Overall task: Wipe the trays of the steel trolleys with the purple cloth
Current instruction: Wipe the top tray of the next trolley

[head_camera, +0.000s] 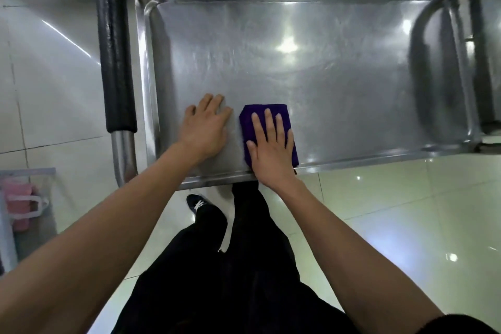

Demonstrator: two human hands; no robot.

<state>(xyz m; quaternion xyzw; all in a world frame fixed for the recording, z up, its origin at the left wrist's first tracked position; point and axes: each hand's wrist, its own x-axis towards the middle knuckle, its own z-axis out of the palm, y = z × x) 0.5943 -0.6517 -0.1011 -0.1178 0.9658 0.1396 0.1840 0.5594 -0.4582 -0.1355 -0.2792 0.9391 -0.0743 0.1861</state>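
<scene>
Purple cloth (267,127) folded into a flat rectangle, pinned under the right hand (271,148): palm down, fingers straight and slightly spread, pressing it onto the tray (311,68), not curled round it. Cloth sits at the tray's near edge; its far end sticks out past the fingertips, its near end is covered by the heel of the hand at the tray's front lip. Just beside it to the left, the left hand (204,127) lies flat on bare steel, fingers relaxed and splayed, holding nothing, small gap between it and the cloth. Beyond both hands the tray runs away shiny with light reflections, raised rim all round. Left of the left hand, a trolley handle (115,62) with black padding over steel tube stands by the tray's short side; a curved steel frame tube (433,8) arches over the far right end. Below the hands: dark trousers, one dark shoe (198,205) with white laces on glossy pale floor tiles (393,211). Far left, low down, a pink item (20,203), blurred, cannot tell what it is
</scene>
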